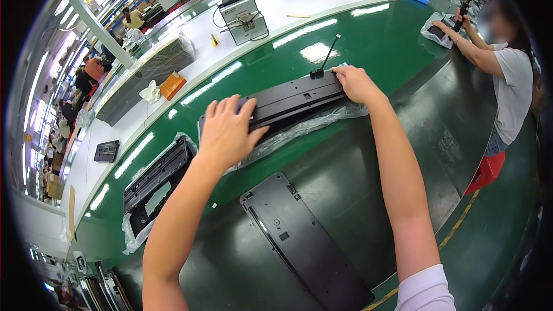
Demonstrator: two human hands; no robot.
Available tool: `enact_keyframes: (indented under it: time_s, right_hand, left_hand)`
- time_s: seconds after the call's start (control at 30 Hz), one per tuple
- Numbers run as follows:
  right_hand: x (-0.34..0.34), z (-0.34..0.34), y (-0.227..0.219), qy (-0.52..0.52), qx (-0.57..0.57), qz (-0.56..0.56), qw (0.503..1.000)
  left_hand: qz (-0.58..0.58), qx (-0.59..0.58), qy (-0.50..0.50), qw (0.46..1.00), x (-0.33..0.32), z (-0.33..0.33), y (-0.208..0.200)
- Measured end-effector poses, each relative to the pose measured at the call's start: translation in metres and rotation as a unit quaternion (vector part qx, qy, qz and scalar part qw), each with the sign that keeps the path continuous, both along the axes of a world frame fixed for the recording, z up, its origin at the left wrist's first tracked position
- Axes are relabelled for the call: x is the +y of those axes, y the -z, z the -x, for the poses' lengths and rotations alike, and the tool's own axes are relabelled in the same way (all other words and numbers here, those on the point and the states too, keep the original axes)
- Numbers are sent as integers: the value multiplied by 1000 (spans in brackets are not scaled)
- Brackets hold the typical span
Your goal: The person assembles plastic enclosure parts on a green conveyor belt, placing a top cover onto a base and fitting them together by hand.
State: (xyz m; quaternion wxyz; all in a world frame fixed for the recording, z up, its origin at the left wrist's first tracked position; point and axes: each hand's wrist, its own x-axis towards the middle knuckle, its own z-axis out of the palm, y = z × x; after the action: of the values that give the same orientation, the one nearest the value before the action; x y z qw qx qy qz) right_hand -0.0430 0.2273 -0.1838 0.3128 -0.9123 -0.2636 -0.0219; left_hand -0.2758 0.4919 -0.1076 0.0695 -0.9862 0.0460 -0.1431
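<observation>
Surface: glossy green desk [368,52] lying under strip-light reflections.
Keyboard: long black plastic keyboard shell [294,99] lying on crinkled clear plastic bag [299,129], mid-desk.
Left hand [226,132]: pressing flat, fingers spread, on the shell's left end.
Right hand [356,84]: gripping the shell's right end.
Near edge: second black flat plastic panel [305,242] lying loose.

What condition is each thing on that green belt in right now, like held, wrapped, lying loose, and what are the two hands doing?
Left hand: flat on the keyboard's left end.
Right hand: gripping its right end.
Black keyboard: underside up, lying on its clear plastic bag.
Black cable: sticking up from the keyboard's far edge.
Second keyboard: underside up, bare, untouched.
Third keyboard: in an open bag, untouched.
</observation>
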Motion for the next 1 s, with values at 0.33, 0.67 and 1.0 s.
enact_keyframes:
  time_s: [0.33, 0.67, 1.0]
  right_hand:
    - [-10, -32, -20, -42, 19, 61, 997]
    - [1, -60, -65, -62, 136, 263, 953]
    - [-1, -75, -67, -81, 116, 318, 937]
  left_hand:
    - [176, -47, -18, 983, 54, 36, 3]
    - [279, 11, -53, 959, 55, 11, -3]
    - [277, 113, -87, 950, 51, -4, -19]
